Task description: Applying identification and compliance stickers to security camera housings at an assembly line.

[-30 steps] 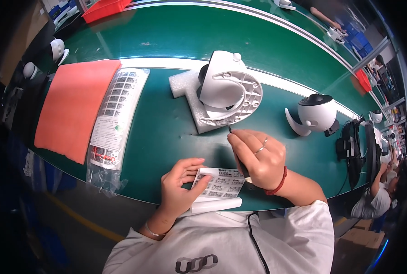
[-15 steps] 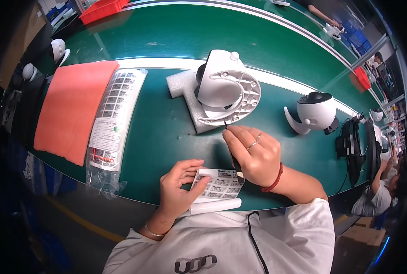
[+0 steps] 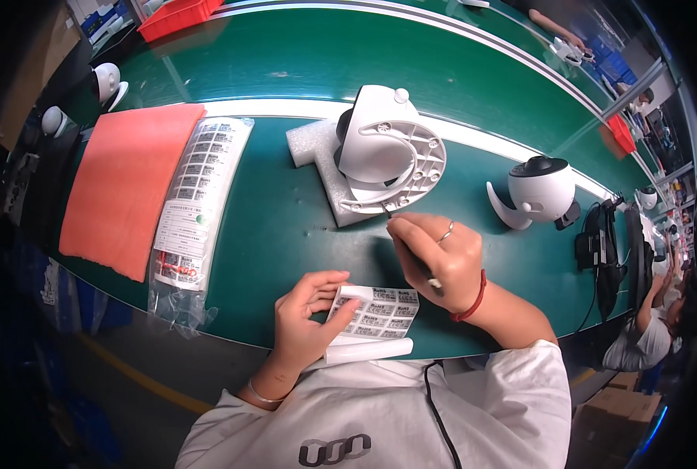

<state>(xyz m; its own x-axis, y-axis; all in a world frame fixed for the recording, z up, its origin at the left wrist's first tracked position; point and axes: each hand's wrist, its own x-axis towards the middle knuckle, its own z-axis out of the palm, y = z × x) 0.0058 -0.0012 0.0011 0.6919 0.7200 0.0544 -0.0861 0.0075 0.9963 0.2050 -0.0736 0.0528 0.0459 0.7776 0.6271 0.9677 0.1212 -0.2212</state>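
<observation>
My left hand pinches a sheet of printed labels between thumb and fingers; the sheet's lower end is rolled up near the table's front edge. In my right hand is a slim black pair of tweezers, its tip at the near rim of a white device. That device lies tipped over with its ribbed, curved base facing me, resting on a white foam piece. My fingers hide most of the tweezers, and whether the tip holds anything cannot be made out.
To the left lie an orange foam sheet and a plastic bag of label sheets. A second white device stands upright at the right, beside black cables and adapters. Beyond is a green conveyor with a red bin.
My right hand has shifted slightly right and the tweezers' rear end has swung up and away from the label sheet. The left hand and the device have hardly moved.
</observation>
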